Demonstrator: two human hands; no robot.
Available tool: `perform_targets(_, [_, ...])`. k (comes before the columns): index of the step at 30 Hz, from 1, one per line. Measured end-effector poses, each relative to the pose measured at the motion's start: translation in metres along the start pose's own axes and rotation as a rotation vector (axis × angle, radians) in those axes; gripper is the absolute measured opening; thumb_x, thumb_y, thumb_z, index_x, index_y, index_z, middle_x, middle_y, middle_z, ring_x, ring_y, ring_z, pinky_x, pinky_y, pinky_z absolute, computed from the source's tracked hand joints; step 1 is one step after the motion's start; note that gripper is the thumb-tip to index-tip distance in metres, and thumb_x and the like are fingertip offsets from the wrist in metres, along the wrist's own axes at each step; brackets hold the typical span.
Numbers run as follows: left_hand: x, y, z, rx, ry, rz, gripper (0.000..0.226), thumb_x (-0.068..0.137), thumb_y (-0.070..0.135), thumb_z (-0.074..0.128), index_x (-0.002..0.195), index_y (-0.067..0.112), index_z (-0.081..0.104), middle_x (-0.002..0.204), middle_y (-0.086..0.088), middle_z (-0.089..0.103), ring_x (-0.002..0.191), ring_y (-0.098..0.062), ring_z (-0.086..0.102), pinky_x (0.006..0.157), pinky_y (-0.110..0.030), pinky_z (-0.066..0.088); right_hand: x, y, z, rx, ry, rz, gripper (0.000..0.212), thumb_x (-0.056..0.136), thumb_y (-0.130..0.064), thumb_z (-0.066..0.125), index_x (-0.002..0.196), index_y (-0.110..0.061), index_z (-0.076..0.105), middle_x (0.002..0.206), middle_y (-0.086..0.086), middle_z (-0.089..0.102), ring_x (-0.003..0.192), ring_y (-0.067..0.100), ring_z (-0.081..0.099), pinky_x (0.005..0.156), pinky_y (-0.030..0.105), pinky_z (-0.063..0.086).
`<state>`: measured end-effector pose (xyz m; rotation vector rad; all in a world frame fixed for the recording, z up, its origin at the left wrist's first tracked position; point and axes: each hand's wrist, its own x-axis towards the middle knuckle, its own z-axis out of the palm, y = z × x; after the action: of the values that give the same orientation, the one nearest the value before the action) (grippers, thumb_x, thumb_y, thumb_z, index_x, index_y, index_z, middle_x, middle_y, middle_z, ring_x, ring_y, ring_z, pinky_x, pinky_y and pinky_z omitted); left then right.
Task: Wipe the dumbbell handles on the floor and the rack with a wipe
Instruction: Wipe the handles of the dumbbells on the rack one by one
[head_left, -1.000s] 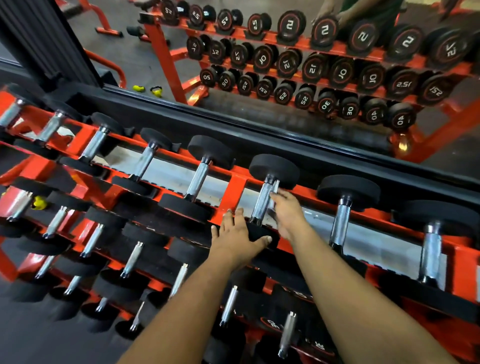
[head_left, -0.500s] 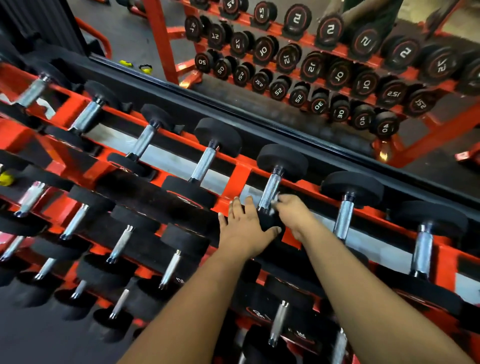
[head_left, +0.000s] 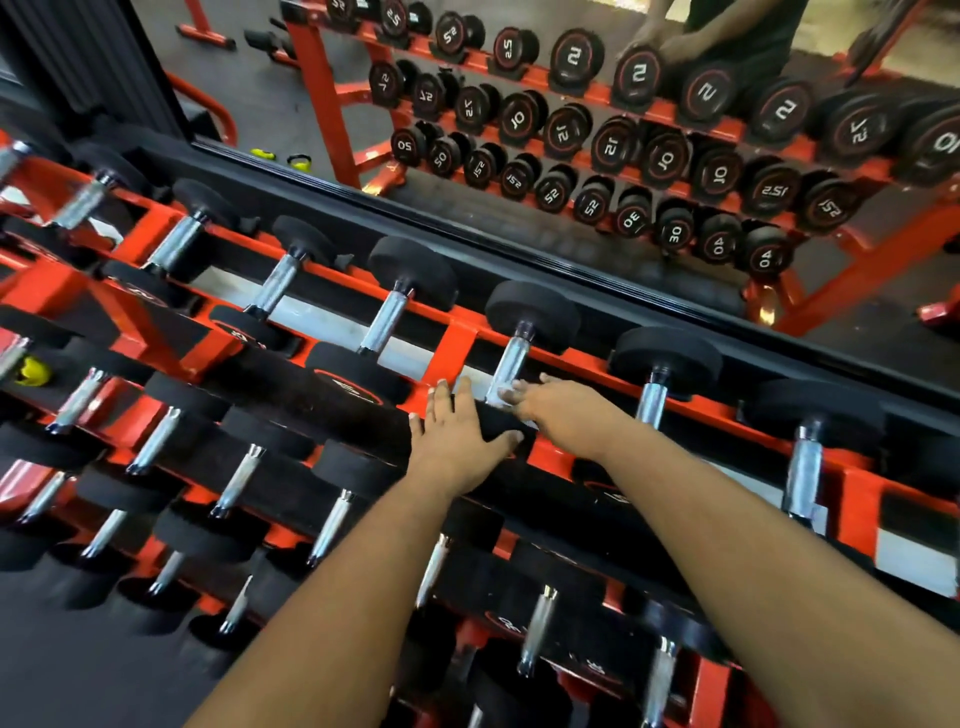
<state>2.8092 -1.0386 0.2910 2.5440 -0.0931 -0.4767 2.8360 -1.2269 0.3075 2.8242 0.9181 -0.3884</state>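
**gymrat_q:** ok what am I looking at here, biggest stuff first pls

**me:** Biggest thing is the orange rack, three tiers running left to right under me, loaded with black-headed dumbbells with chrome handles. Behind it, right along the back, is a wall mirror showing the same rack with the weight numbers flipped, plus a dark floor with a couple of small yellow things on it.

**gymrat_q:** and your arms?

**me:** Both forearms reach in from the bottom of the view toward the top tier. My left hand lies flat with straight, spread fingers, palm down on the near black head of one dumbbell, thumb out to the right on the same head.

**gymrat_q:** where's the handle you're on?

**me:** That dumbbell's chrome handle sits on the top tier, roughly in the middle, just right of an orange upright strut, running up toward its far head by the mirror. My right hand is at the lower end of that handle, fingers curled onto a pale, blurry wipe pressed against the metal there.

**gymrat_q:** anything tiny?

**me:** A little yellow object at the far left, on the middle tier. Too blurry to say what it is.
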Motion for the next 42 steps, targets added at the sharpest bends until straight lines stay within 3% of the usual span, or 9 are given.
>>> perform_targets(4, [-0.024, 0.013, 0.006, 0.025, 0.099, -0.015, 0.100, 0.095, 0.063, 0.053, 0.162, 0.018, -0.004, 0.170, -0.015, -0.005, 0.157, -0.029, -0.001, 0.126, -0.054, 0.001, -0.063, 0.013, 0.013, 0.100, 0.067, 0.153, 0.054, 0.098, -0.007, 0.046, 0.144, -0.035, 0.051, 0.153, -0.011, 0.046, 0.135, 0.019, 0.051, 0.104, 0.041, 0.048])
perform_targets(9, [-0.055, 0.050, 0.038, 0.043, 0.173, 0.013, 0.099, 0.095, 0.065, 0.050, 0.163, 0.014, -0.002, 0.166, -0.024, -0.016, 0.155, -0.035, -0.018, 0.125, -0.052, -0.005, -0.132, 0.049, 0.050, 0.536, 0.504, 0.411, 0.050, 0.096, -0.013, 0.051, 0.140, -0.037, 0.056, 0.146, -0.009, 0.055, 0.131, 0.018, 0.056, 0.105, 0.041, 0.050])
perform_targets(11, [-0.061, 0.072, 0.053, 0.038, 0.175, 0.037, 0.099, 0.095, 0.068, 0.047, 0.163, 0.014, -0.001, 0.165, -0.025, -0.018, 0.153, -0.035, -0.022, 0.124, -0.052, -0.007, -0.148, 0.061, 0.061, 0.518, 0.579, 0.520, 0.050, 0.093, -0.003, 0.055, 0.136, -0.029, 0.063, 0.143, -0.003, 0.059, 0.130, 0.019, 0.058, 0.105, 0.039, 0.049])
perform_targets(14, [-0.064, 0.101, 0.074, 0.029, 0.093, 0.099, 0.102, 0.094, 0.072, 0.045, 0.163, 0.015, -0.004, 0.167, -0.020, -0.017, 0.154, -0.030, -0.022, 0.123, -0.050, -0.009, -0.154, 0.066, 0.072, 0.331, 0.413, 0.390, 0.056, 0.089, 0.004, 0.056, 0.138, -0.024, 0.062, 0.147, 0.004, 0.054, 0.136, 0.026, 0.052, 0.109, 0.043, 0.046])
perform_targets(19, [-0.062, 0.138, 0.105, 0.014, -0.076, 0.114, 0.108, 0.091, 0.073, 0.049, 0.162, 0.015, -0.007, 0.169, -0.016, -0.011, 0.157, -0.027, -0.012, 0.126, -0.047, -0.003, -0.151, 0.084, 0.063, 0.114, 0.121, -0.032, 0.053, 0.101, -0.011, 0.042, 0.151, -0.029, 0.044, 0.162, -0.006, 0.033, 0.152, 0.017, 0.024, 0.123, 0.039, 0.015])
perform_targets(24, [-0.056, 0.148, 0.109, 0.041, -0.093, 0.034, 0.109, 0.092, 0.069, 0.053, 0.161, 0.011, -0.008, 0.168, -0.020, -0.010, 0.156, -0.031, -0.012, 0.127, -0.048, 0.002, -0.148, 0.097, 0.056, 0.025, 0.178, 0.239, 0.080, 0.093, 0.005, 0.036, 0.162, -0.028, 0.011, 0.169, -0.006, 0.003, 0.156, 0.016, 0.004, 0.125, 0.049, 0.011])
perform_targets(30, [-0.051, 0.153, 0.104, 0.157, -0.172, -0.018, 0.110, 0.090, 0.074, 0.048, 0.161, 0.013, -0.009, 0.168, -0.019, -0.011, 0.157, -0.031, -0.010, 0.126, -0.053, 0.001, -0.157, 0.090, 0.065, 0.136, 0.131, -0.085, 0.062, 0.100, -0.009, 0.039, 0.158, -0.031, 0.028, 0.165, -0.011, 0.020, 0.154, 0.011, 0.011, 0.127, 0.042, 0.006])
perform_targets(35, [-0.052, 0.156, 0.097, 0.169, -0.222, -0.034, 0.110, 0.091, 0.075, 0.047, 0.161, 0.014, -0.013, 0.168, -0.018, -0.015, 0.157, -0.031, -0.012, 0.126, -0.054, -0.001, -0.143, 0.086, 0.057, 0.096, 0.167, 0.341, 0.088, 0.091, 0.004, 0.040, 0.162, -0.024, -0.005, 0.168, -0.004, -0.014, 0.155, 0.019, -0.011, 0.126, 0.047, 0.008])
perform_targets(42, [-0.052, 0.156, 0.098, 0.179, -0.221, -0.025, 0.108, 0.091, 0.075, 0.046, 0.161, 0.016, -0.012, 0.168, -0.019, -0.015, 0.156, -0.032, -0.012, 0.126, -0.054, -0.003, -0.150, 0.076, 0.062, 0.121, 0.146, 0.286, 0.082, 0.096, -0.006, 0.045, 0.162, -0.026, 0.001, 0.168, -0.007, -0.010, 0.155, 0.014, -0.009, 0.126, 0.046, 0.011])
